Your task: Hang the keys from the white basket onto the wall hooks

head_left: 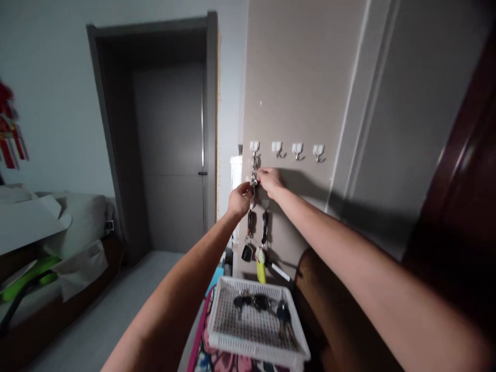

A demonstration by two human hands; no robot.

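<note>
Both my hands are raised to a bunch of keys (253,183) that hangs by a metal ring from the leftmost white hook (254,147) on the panel. My left hand (240,200) pinches the bunch from the left, thumb and fingers closed. From the right, my right hand (270,181) has its fingertips closed at the upper part of the same bunch, just below the ring. Lower down hang a black key fob (247,252) on a dark strap and a yellow tag (261,267) below another dark strap. The exact grip of the fingertips is small and partly hidden.
Several white hooks, such as the right one (319,151), line the panel. Below, a white plastic basket (258,345) holds several keys (284,312), standing on a flowered surface (228,361). A brown rounded object (320,294) stands at right. A grey door (170,155) is at left.
</note>
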